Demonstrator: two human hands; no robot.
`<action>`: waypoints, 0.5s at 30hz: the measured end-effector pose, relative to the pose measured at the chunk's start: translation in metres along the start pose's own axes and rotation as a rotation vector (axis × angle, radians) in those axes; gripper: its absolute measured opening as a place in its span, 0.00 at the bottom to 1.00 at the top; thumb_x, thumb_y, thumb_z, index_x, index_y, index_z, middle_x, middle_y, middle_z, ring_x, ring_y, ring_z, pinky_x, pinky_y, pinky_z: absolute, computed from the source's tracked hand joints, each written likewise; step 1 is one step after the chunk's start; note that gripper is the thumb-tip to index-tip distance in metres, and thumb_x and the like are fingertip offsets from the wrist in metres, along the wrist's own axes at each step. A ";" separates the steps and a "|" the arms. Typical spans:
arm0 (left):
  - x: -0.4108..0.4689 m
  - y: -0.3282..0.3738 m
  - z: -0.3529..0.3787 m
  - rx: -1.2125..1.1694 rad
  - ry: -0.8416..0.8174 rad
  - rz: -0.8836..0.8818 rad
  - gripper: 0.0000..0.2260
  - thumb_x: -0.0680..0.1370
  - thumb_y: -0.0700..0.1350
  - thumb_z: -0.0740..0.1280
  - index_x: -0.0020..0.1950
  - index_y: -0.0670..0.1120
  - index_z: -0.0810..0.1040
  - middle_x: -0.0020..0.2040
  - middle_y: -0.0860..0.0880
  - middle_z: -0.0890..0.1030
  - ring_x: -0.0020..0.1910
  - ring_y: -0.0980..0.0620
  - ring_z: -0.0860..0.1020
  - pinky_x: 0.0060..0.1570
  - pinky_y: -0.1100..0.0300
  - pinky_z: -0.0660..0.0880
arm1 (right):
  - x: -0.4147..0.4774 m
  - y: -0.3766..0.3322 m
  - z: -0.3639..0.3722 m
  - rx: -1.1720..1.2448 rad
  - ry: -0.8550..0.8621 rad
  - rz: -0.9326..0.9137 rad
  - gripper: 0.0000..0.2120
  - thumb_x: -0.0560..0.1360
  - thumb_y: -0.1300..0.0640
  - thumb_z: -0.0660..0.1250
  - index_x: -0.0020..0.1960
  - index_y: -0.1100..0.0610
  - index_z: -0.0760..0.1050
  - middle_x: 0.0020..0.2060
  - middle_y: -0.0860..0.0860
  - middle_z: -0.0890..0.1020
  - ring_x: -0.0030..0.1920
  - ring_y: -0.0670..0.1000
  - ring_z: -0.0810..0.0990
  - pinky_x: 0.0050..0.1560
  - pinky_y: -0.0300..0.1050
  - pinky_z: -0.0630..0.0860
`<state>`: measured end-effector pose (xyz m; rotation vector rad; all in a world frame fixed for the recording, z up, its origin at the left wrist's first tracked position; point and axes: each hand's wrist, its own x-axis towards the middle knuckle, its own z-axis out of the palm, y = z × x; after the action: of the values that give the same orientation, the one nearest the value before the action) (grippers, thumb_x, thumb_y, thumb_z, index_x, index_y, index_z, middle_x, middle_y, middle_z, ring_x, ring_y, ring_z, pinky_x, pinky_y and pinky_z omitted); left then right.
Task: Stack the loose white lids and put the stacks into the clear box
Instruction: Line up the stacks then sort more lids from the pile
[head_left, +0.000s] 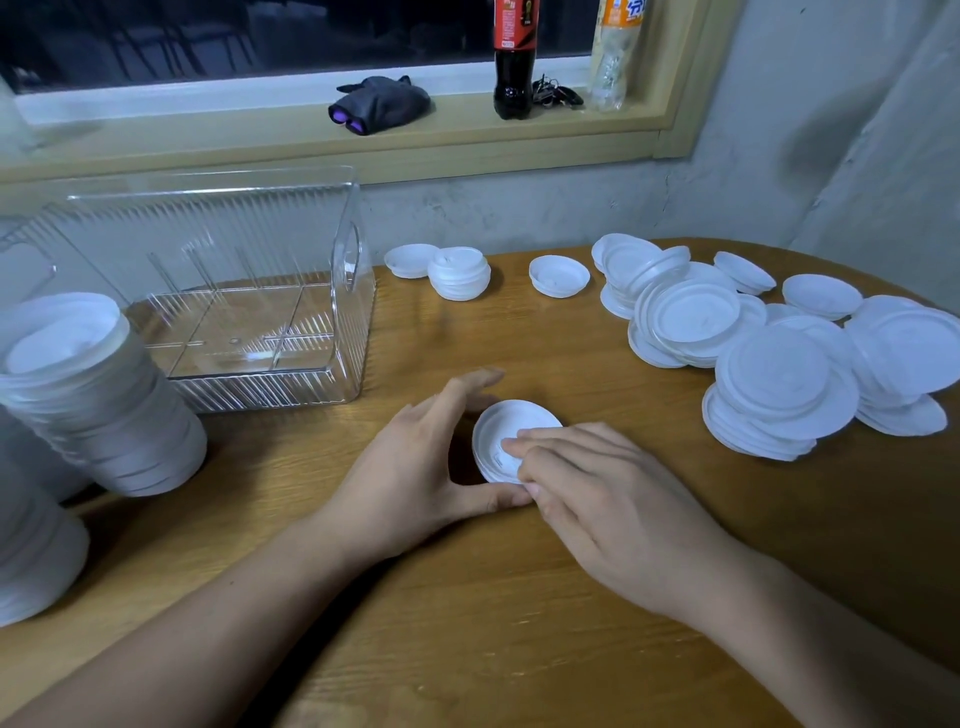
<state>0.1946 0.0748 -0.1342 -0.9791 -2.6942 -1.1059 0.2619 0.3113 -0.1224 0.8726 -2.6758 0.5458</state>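
A small stack (506, 428) of white lids lies flat on the wooden table (467, 597), right in the middle, and both hands are on it. The left hand (421, 462) curls round it from the left side, with the thumb at the near rim and the fingers bent round the far rim. I cannot tell how hard it squeezes. The right hand (597, 483) is flat, with its fingers straight and lying on top of the lids, as if to press them down. The stack is round and low, so it has no long side. Its middle line points straight up. I think the job now is to push these lids snug together. The clear box (358, 291) sits to the left and farther back, and no lids are in it yet. So the stack has to go up, left and over the near wall of the box, and the left hand is the closer one for that. The table between the hands and the box is bare wood, so the way is open. A tall stack (104, 405) leans just beside the box's near left corner and could be bumped. The big loose pile (779, 358) lies to the right near the round table edge, closer to the right hand – most of the job looks not yet done
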 end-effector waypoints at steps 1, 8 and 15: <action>0.000 -0.001 0.000 0.024 -0.001 0.013 0.46 0.70 0.71 0.78 0.82 0.58 0.63 0.70 0.63 0.80 0.70 0.65 0.76 0.70 0.53 0.75 | 0.000 0.000 0.001 -0.015 -0.014 -0.005 0.05 0.85 0.62 0.65 0.57 0.52 0.76 0.63 0.47 0.84 0.73 0.46 0.76 0.71 0.46 0.70; 0.003 -0.009 -0.006 -0.057 0.016 -0.004 0.38 0.76 0.71 0.72 0.79 0.53 0.69 0.69 0.60 0.81 0.68 0.61 0.79 0.66 0.58 0.77 | 0.001 0.005 -0.002 0.017 -0.017 0.001 0.09 0.88 0.55 0.61 0.62 0.53 0.80 0.71 0.45 0.81 0.78 0.44 0.71 0.75 0.46 0.68; 0.040 -0.026 -0.012 -0.100 0.302 -0.140 0.18 0.88 0.58 0.59 0.70 0.49 0.78 0.67 0.58 0.81 0.66 0.57 0.79 0.65 0.55 0.77 | 0.025 0.035 0.000 0.124 0.159 0.201 0.12 0.89 0.54 0.60 0.65 0.53 0.81 0.71 0.43 0.81 0.77 0.41 0.71 0.75 0.52 0.72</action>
<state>0.1455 0.0745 -0.1289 -0.5833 -2.5131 -1.3054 0.2210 0.3251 -0.1221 0.5661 -2.6207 0.7991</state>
